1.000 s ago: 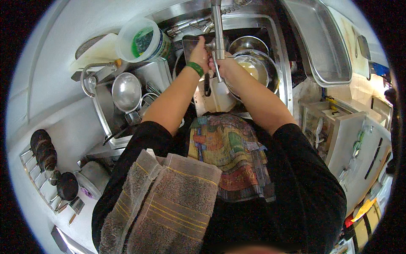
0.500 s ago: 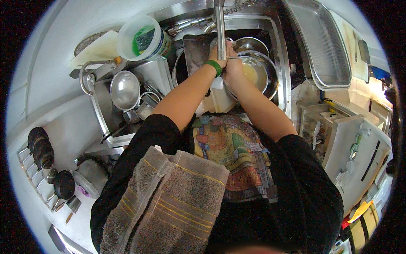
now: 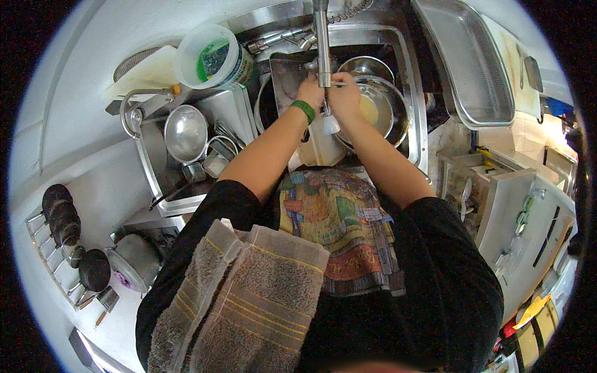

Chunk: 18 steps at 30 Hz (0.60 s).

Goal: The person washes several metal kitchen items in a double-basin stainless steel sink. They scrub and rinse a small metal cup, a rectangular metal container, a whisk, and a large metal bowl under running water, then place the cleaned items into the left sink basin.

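Note:
Over the sink (image 3: 418, 93), my left hand (image 3: 310, 94), with a green wristband, is left of the metal tap spout (image 3: 324, 59). Its curled fingers are partly behind the spout. My right hand (image 3: 346, 98) is bent closed just right of the spout, by a thin metal edge; what it grips is hidden. Between the wrists, a white flared shape (image 3: 330, 126) shows below the spout; I cannot tell whether it is water or bristles. Beside the right hand, a metal bowl (image 3: 398, 118) holds pale yellowish liquid, with another metal bowl (image 3: 373, 62) behind it. A dark tray (image 3: 286, 71) is behind the left hand.
A plastic tub (image 3: 186, 65) with a green sponge stands back left. Below it, a metal basin (image 3: 152, 152) holds a round strainer (image 3: 185, 132) and utensils. A mesh basket (image 3: 476, 81) is at right. Pans (image 3: 94, 270) hang on a left rack. A grey towel (image 3: 249, 292) drapes over me.
My hands have drawn apart a little and come slightly nearer to me. The white flared shape between the wrists is more visible now. The bowls have not moved.

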Each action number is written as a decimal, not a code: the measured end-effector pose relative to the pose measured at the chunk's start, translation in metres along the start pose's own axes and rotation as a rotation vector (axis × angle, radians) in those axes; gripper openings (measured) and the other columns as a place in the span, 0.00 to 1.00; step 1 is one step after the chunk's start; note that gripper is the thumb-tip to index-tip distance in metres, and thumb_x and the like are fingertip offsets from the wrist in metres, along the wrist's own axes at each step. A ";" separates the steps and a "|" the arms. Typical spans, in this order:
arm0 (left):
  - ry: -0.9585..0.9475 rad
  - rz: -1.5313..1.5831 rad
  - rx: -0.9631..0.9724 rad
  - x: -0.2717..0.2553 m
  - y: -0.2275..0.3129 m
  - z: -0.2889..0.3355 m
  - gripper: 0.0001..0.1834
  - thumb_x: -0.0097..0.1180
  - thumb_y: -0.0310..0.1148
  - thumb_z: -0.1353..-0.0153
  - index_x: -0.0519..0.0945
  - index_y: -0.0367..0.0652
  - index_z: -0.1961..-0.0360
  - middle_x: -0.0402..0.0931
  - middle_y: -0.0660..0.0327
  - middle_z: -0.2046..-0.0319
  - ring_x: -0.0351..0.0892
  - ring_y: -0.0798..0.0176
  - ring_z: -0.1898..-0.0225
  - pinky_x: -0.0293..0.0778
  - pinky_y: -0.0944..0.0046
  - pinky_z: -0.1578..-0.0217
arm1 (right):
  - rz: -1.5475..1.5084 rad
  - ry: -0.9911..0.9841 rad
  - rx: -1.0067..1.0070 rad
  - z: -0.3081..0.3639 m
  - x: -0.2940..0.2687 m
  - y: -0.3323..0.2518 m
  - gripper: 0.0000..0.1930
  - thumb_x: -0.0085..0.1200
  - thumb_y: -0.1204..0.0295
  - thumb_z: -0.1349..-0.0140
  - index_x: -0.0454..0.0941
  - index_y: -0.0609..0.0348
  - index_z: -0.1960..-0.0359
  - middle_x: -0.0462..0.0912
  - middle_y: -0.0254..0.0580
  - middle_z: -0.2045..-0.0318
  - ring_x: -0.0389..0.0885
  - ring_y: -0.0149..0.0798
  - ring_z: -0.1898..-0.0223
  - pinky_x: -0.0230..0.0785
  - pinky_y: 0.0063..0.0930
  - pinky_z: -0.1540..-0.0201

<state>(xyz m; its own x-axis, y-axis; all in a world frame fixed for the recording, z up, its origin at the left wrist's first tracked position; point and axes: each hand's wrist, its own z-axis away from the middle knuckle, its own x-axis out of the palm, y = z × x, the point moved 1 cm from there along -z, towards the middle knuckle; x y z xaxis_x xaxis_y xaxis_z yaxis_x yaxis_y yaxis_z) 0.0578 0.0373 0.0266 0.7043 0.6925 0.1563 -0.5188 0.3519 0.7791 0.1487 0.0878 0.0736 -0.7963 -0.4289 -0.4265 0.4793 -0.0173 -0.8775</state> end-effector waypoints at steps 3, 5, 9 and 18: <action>-0.026 0.002 -0.149 -0.014 -0.002 -0.002 0.11 0.55 0.40 0.33 0.79 0.43 0.61 0.76 0.61 0.76 0.72 0.63 0.81 0.71 0.61 0.80 | -0.222 0.026 -0.123 0.008 -0.036 -0.026 0.08 0.53 0.72 0.38 0.81 0.61 0.62 0.80 0.43 0.67 0.79 0.41 0.66 0.72 0.34 0.60; -0.046 0.016 -0.203 -0.017 -0.004 0.000 0.08 0.53 0.36 0.32 0.78 0.43 0.62 0.74 0.61 0.78 0.72 0.62 0.81 0.71 0.61 0.81 | -0.260 -0.057 -0.426 0.013 -0.058 -0.043 0.08 0.54 0.73 0.38 0.82 0.58 0.59 0.81 0.39 0.66 0.79 0.38 0.64 0.71 0.30 0.58; -0.084 0.103 -0.228 -0.009 -0.008 0.002 0.05 0.52 0.29 0.34 0.77 0.41 0.67 0.73 0.62 0.79 0.71 0.64 0.82 0.69 0.62 0.82 | 0.175 -0.118 -0.751 0.027 -0.072 -0.065 0.10 0.61 0.74 0.44 0.82 0.60 0.60 0.82 0.43 0.62 0.81 0.44 0.59 0.73 0.34 0.55; -0.023 0.281 -0.292 -0.007 0.008 0.016 0.10 0.46 0.32 0.32 0.75 0.40 0.69 0.74 0.59 0.76 0.75 0.57 0.77 0.75 0.56 0.73 | 0.410 0.034 -0.901 0.047 -0.082 -0.043 0.12 0.61 0.72 0.50 0.82 0.55 0.61 0.80 0.45 0.54 0.79 0.49 0.56 0.73 0.42 0.52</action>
<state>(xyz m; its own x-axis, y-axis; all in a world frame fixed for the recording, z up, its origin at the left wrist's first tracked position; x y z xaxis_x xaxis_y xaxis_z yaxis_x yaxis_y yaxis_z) 0.0566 0.0254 0.0417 0.5240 0.7745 0.3545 -0.8065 0.3172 0.4990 0.2109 0.0813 0.1564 -0.6486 -0.2213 -0.7283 0.2719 0.8263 -0.4933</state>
